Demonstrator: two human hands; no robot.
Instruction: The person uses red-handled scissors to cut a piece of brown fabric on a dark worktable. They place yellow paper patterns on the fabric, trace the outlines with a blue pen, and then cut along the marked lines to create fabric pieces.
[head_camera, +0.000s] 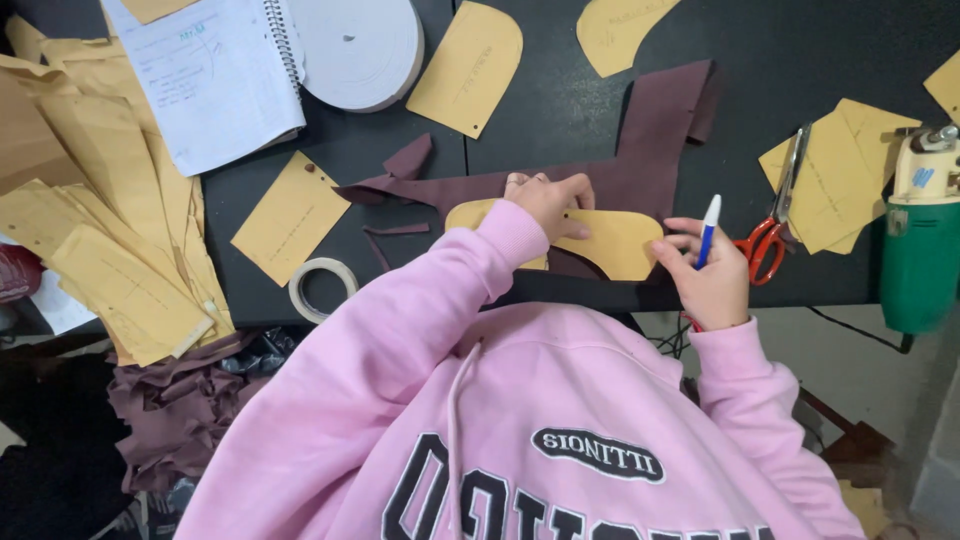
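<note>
Our left hand (548, 200) lies flat, fingers spread, its grip pressed down on the tan card pattern (612, 243) rather than closed round it; the pattern sits on the maroon fabric (640, 165), just under and to the right of that hand; our right hand (708, 280) has its grip closed on a blue and white pen (708, 228), tip upward, just off the pattern's right end.

We judge the main risk to be the pattern sliding on the cloth if the left hand's pressure eases; a traced line would then run off true; the fabric itself could ruck under the palm, since its cut edges lie loose.

The near edge of the bench (590, 293) runs right below both hands, touching our pink sleeve (440, 290), so there is scant room toward us; just right of the pen hand lie red-handled scissors (772, 230), and beyond them a green cutting machine (918, 250), which crowds a swing that way; left of the pressing hand are a tape roll (322, 285) and another card piece (290, 215), near but apart; the dark bench beyond the fabric, away from us, offers the freest room.
</note>
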